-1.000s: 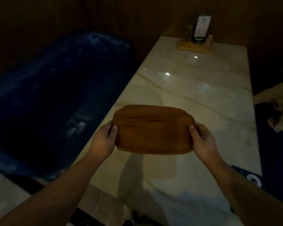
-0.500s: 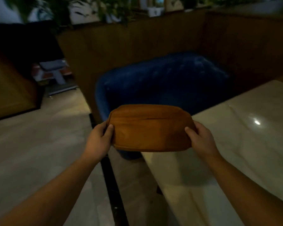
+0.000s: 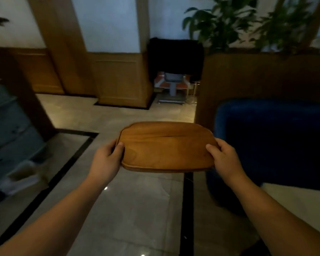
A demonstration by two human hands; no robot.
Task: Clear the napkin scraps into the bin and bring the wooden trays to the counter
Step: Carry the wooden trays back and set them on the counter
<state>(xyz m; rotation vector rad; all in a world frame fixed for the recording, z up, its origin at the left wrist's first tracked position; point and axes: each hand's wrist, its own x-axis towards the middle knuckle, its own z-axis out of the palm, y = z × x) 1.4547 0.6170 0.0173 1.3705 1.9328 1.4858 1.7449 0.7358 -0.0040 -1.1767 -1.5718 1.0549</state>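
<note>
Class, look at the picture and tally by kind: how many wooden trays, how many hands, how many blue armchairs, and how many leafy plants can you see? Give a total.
Wooden tray: 1, held off the floor by both short ends
Hands: 2, left hand and right hand
Blue armchair: 1
Leafy plants: 2, one beside another, blurred
Total: 6

Tray held out in front over the floor, seating on both sides.

The tray (image 3: 167,146) sits between the left hand (image 3: 107,159) and the right hand (image 3: 224,159), each at one end. An armchair (image 3: 272,145) stands right of it, a sofa (image 3: 9,130) far left. Beyond are a pillar (image 3: 118,78) and a chair (image 3: 174,85); plants (image 3: 229,21) rise behind the partition (image 3: 257,74) at right.
</note>
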